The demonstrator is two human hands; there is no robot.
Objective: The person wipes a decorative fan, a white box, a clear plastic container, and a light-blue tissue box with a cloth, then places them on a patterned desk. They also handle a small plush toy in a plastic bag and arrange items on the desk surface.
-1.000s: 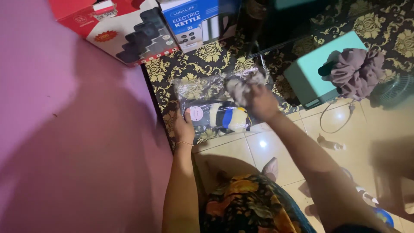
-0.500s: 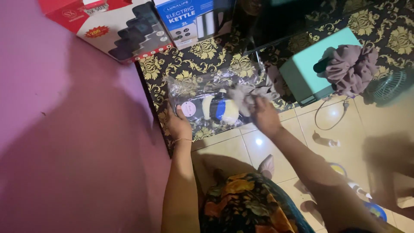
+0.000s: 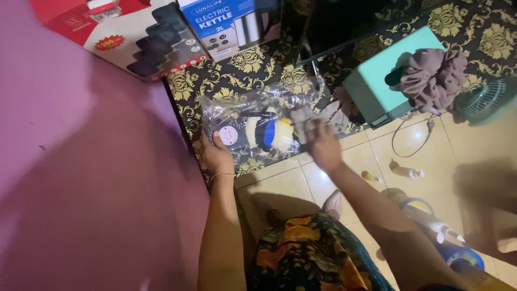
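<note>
Nearest is the person's lap in a flower-print cloth of orange and dark colours, above a glossy cream tiled floor [image 3: 285,188] with grey joints; a bare stretch of tile lies between the two forearms. At the near right, on the tiles, stand a few small bottles [image 3: 406,171]. The left hand [image 3: 217,156] rests on the near left edge of a clear crinkled plastic bag [image 3: 258,121], thumb pressed beside a round white label [image 3: 228,135]; its grip is closed on the bag's edge. The right hand [image 3: 323,144] has its fingers closed on a soft grey cloth [image 3: 307,116] at the bag's right end. Inside the bag lies a rolled textile with cream, blue, yellow and black bands [image 3: 269,134]. The bag lies on a black mat with gold ornaments [image 3: 247,59], close to its near border. Left is a smooth pink wall [image 3: 81,161]. Farther right stands a mint-green box [image 3: 385,75] with a mauve ruffled cloth [image 3: 433,75] on top. Farthest are a blue-and-white kettle carton [image 3: 226,24] and a red-and-white carton [image 3: 134,37].
</note>
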